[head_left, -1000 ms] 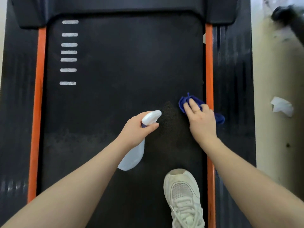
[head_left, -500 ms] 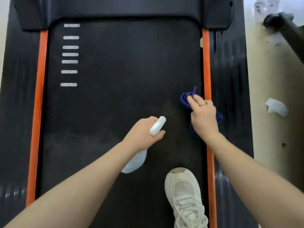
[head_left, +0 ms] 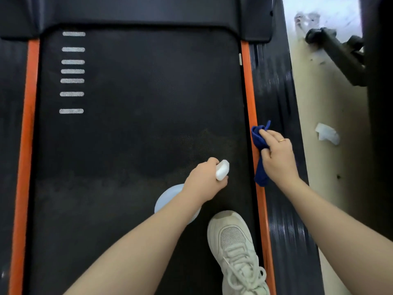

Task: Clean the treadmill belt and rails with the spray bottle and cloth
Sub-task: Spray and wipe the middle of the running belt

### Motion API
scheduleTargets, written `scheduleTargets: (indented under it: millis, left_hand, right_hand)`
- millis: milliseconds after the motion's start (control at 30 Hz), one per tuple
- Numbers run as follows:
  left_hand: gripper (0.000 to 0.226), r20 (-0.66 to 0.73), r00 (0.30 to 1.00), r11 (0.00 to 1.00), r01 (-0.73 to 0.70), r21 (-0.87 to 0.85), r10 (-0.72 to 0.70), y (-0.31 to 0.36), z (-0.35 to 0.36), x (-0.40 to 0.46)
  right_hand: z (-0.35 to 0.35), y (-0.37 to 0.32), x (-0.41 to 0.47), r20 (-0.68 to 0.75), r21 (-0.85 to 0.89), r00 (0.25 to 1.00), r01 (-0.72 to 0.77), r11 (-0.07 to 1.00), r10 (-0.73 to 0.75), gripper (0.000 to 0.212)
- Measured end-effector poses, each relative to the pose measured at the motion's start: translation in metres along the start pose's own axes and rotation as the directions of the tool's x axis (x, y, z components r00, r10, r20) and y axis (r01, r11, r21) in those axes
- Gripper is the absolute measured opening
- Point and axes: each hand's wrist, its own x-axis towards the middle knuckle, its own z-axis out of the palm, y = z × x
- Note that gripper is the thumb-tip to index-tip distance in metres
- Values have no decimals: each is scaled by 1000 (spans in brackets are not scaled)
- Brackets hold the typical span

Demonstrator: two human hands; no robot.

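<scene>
The black treadmill belt (head_left: 131, 128) fills the view, with an orange strip down each side. My left hand (head_left: 204, 182) grips the white spray bottle (head_left: 222, 169) by its head, above the belt's right half; the pale bottle body shows below my wrist. My right hand (head_left: 276, 156) holds a bunched blue cloth (head_left: 258, 141) over the right orange strip (head_left: 249, 99), at the edge of the ribbed black right rail (head_left: 274, 99). A damp, darker patch marks the belt just left of the cloth.
My white sneaker (head_left: 234, 248) stands on the belt near its right edge. The left orange strip (head_left: 27, 124) and left rail run down the far side. A crumpled white tissue (head_left: 326, 133) lies on the beige floor, and a black equipment leg (head_left: 336, 52) stands at the upper right.
My right hand has carried the blue cloth rightward, off the belt and onto the orange strip beside the right rail. My left hand has tilted the spray bottle more upright.
</scene>
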Motion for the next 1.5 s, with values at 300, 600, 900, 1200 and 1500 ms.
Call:
scheduleTargets:
  millis: [300,600,900,1200,1500]
  left_hand:
    - [73,-204,972,936,39,-350,-117,-54,-58,-31]
    - [27,-435,854,808,-29,-588,-286,-70,-86,-35]
    - [25,-381,890,825,-10,-565,-250,-64,-85,-33]
    - [38,-405,884,815,-50,-577,-233,-75,-84,-39]
    - [46,-431,854,791,-38,-611,-292,-80,-86,-40]
  right_hand:
    - [69,-31,10,116,-99,993,47,994,-36,54]
    - [106,-66,-7,314,-162,526,850,501,-790,40]
    - [102,-80,18,244,-276,798,601,750,-550,46]
    - [112,-100,26,122,-303,908,418,856,-400,44]
    - [109,-104,19,384,-272,702,706,653,-599,46]
